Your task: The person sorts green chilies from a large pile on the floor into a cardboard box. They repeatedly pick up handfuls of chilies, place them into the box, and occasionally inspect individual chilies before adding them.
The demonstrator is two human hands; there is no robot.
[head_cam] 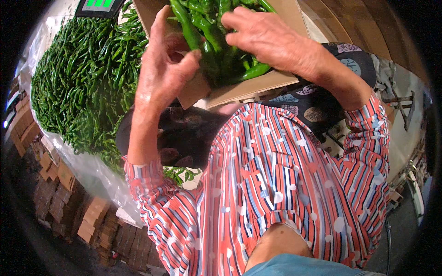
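Note:
An open cardboard box [255, 84] with green chili peppers [207, 24] in it stands before me at the top of the view. At its left side is my left hand [165, 65], thumb and fingers apart, with a long green pepper [186, 29] passing near the thumb tip; whether the hand grips it cannot be told. My right hand [262, 38] reaches over the box from the right, its fingers curled down at the peppers, and the fingertips are partly hidden. A large heap of green peppers [86, 76] lies to the left on clear plastic sheeting [86, 176].
A digital display [98, 7] with green bars is at the top left, by the heap. Stacked cardboard boxes [91, 217] are at the lower left, and brown cardboard [359, 24] is at the upper right. Dark patterned fabric [310, 100] covers my legs beneath the box.

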